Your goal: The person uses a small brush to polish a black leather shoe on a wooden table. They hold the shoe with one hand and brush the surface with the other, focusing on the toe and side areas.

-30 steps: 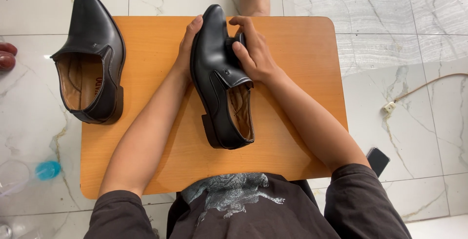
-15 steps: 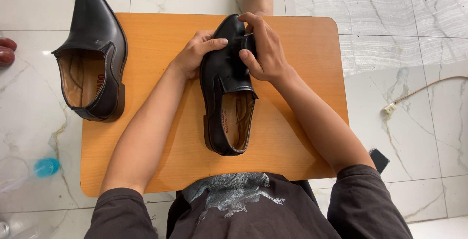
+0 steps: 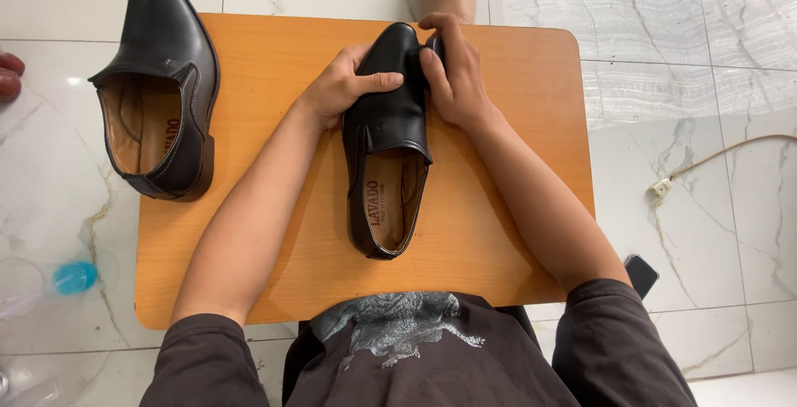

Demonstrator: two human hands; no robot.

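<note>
Black leather identifies the shoe (image 3: 388, 137) we hold at the centre of the wooden board (image 3: 498, 232). It lies sole down, toe pointing away from us, with the tan-lined opening toward our body. Our left hand (image 3: 342, 85) grips the toe section from the left side, thumb laid across the upper. Our right hand (image 3: 452, 71) closes on the toe from the right, fingers curled over the tip and pressing a small dark item there, which we cannot identify. A second black shoe (image 3: 162, 83) rests at the board's left edge, partly overhanging the marble floor (image 3: 689, 58), well apart from both hands. A white cable (image 3: 722, 158) lies on the floor to the right.
</note>
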